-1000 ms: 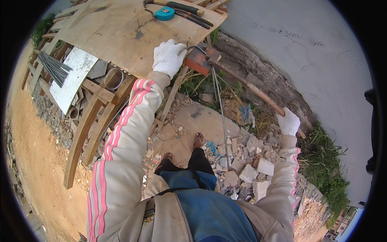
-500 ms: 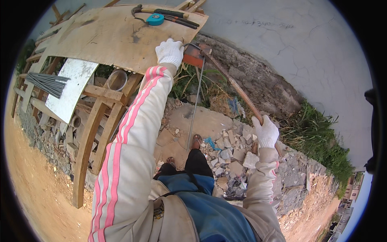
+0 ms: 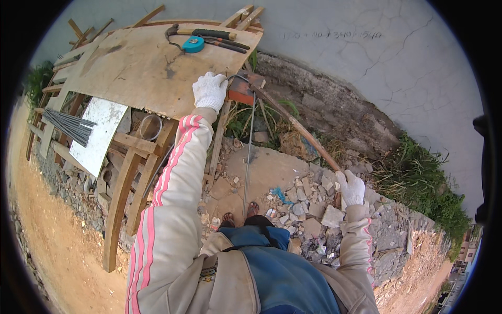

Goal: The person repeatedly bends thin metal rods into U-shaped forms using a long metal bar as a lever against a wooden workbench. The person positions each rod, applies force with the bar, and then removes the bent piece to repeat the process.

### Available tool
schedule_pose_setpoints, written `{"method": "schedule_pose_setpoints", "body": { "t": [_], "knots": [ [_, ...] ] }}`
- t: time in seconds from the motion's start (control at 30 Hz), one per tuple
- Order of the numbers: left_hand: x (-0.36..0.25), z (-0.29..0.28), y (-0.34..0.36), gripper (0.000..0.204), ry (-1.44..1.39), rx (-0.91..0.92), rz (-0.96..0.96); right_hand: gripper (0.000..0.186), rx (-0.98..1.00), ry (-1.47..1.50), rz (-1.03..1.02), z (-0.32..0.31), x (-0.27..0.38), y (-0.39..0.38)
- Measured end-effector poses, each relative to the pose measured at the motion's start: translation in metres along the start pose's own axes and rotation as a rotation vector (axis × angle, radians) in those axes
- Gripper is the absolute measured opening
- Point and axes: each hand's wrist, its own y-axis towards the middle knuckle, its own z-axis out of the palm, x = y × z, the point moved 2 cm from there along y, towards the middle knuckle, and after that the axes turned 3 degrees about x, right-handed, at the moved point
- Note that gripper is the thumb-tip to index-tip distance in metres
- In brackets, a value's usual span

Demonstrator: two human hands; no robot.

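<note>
A red-painted metal bending fixture [image 3: 239, 94] sits at the front right corner of the plywood-topped bench [image 3: 130, 78]. A thin steel rod [image 3: 247, 167] hangs down from it, its upper end bent into a curve. My left hand [image 3: 209, 90], in a white knitted glove, is closed on that upper end, just left of the fixture. A long rusty pipe [image 3: 303, 133] slants from the fixture to my gloved right hand [image 3: 350, 187], which is wrapped round its lower part. A hammer [image 3: 204, 32], a blue tape measure [image 3: 193, 45] and dark-handled pliers [image 3: 225, 45] lie on the plywood.
Several steel rods [image 3: 68, 125] rest on a white board [image 3: 99, 154] at left, over timber frames [image 3: 119, 209]. Broken rubble [image 3: 308, 214] surrounds a concrete slab [image 3: 261, 172] by my feet. A cracked grey wall [image 3: 397, 68] stands ahead and right, with weeds [image 3: 418, 183] along its foot.
My right hand has swung the pipe's free end toward my body and leftward. The rod's lower end has moved left. My left hand stays by the fixture. The view has shifted slightly.
</note>
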Motion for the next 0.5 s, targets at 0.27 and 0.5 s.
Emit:
{"method": "schedule_pose_setpoints", "body": {
  "t": [0.27, 0.5],
  "knots": [
    [0.002, 0.0005, -0.0013, 0.02, -0.009, -0.024, 0.009, 0.055, 0.015, 0.052, 0.006, 0.0061, -0.0021, -0.0029],
    [0.0003, -0.0006, -0.0007, 0.019, -0.013, -0.037, 0.022, 0.054, 0.021, -0.054, 0.013, 0.0003, 0.0022, -0.0072]
  ]
}}
